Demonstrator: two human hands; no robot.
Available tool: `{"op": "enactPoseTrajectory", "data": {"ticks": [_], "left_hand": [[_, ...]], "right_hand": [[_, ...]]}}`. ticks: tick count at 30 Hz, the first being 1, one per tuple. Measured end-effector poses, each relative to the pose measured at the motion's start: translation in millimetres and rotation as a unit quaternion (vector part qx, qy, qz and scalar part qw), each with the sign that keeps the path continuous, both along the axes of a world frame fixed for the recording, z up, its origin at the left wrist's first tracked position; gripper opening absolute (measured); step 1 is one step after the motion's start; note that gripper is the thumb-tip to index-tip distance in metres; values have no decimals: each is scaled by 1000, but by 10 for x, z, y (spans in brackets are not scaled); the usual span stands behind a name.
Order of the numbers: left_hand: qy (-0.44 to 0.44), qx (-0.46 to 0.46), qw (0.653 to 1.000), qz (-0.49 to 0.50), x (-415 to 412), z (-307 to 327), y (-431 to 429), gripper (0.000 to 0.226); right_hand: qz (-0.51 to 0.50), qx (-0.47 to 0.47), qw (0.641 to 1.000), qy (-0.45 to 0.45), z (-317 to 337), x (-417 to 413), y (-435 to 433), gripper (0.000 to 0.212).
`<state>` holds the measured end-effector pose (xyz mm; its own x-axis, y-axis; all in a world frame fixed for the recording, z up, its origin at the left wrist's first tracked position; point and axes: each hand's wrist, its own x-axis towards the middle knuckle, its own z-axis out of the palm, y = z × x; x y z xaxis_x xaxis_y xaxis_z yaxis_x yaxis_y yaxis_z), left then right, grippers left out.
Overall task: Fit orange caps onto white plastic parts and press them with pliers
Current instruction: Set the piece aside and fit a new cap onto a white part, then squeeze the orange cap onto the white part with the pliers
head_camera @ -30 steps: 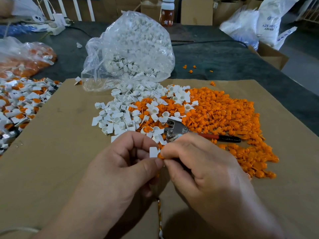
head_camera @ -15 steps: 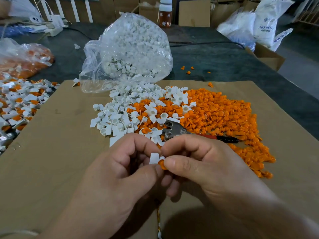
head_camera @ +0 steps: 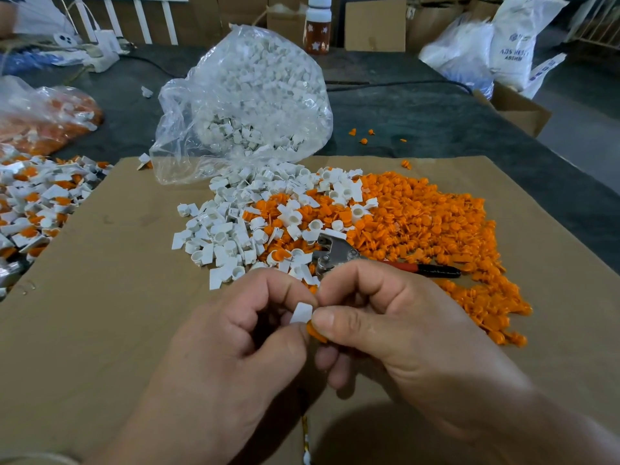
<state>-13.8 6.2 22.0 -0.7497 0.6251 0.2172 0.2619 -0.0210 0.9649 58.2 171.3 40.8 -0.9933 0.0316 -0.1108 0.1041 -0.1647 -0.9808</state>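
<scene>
Two hands meet over the cardboard sheet [head_camera: 100,330], fingertips pinched together at one spot. The left hand [head_camera: 235,357] has its thumb and forefinger closed on a small white plastic part [head_camera: 301,312], whose flat tab stands up between the fingertips. The right hand [head_camera: 402,333] has its thumb and forefinger closed on an orange cap [head_camera: 315,331], which touches the underside of the white part; whether the cap is fully seated cannot be told. The other fingers of both hands curl loosely inward.

Just beyond the right knuckles lie the pliers [head_camera: 339,253], metal head toward the fingers and red and black handles [head_camera: 426,268] running off to the right, held by neither hand. Around and beyond the pliers spreads a loose heap of orange caps [head_camera: 436,229], reaching far to the right of the fingers. Beyond the left knuckles is a heap of white parts [head_camera: 228,229], the two heaps mixing where they meet. Farther out, an open clear plastic bag [head_camera: 245,105] of white parts spills onto the sheet's far edge. Well off to the left of the fingers lies a pile of white parts with orange caps in them [head_camera: 37,203], and beyond it another bag [head_camera: 47,122] holding orange pieces. A few stray caps [head_camera: 363,140] lie on the dark tabletop [head_camera: 436,119] beyond the sheet.
</scene>
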Motion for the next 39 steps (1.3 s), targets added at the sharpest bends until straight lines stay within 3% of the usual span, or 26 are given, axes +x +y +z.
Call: {"op": "enactPoseTrajectory", "data": {"ticks": [10, 14, 15, 16, 18, 20, 23, 26, 32, 39], "left_hand": [[-27, 9, 999, 14, -15, -22, 0, 20], [-79, 2, 997, 14, -29, -29, -7, 29], [-106, 17, 994, 13, -35, -20, 0, 29], [-138, 37, 990, 13, -41, -8, 14, 28], [-206, 79, 975, 24, -72, 25, 33, 26], [-249, 104, 962, 39, -121, 54, 22, 21], [-268, 116, 955, 42, -204, 76, -41, 22], [-271, 113, 955, 32, -239, 49, -75, 30], [-288, 108, 951, 28, -268, -1, -78, 30], [-296, 105, 949, 31, -285, -4, -83, 29]], "right_hand": [[-20, -8, 999, 39, -7, -8, -26, 8], [-32, 119, 992, 28, -5, 18, -8, 5], [-56, 210, 975, 52, -13, 36, 11, 5], [-92, 328, 936, 90, -24, 57, 46, 10], [-144, 542, 816, 139, 12, 64, 127, 23], [-108, 656, 744, 65, 57, 35, 198, 44], [-13, 732, 677, -72, 38, 28, 284, 65], [18, 743, 663, -86, 66, 42, 322, 69], [21, 741, 668, -66, 75, 9, 429, 64], [31, 743, 665, -73, 94, 39, 591, 79]]}}
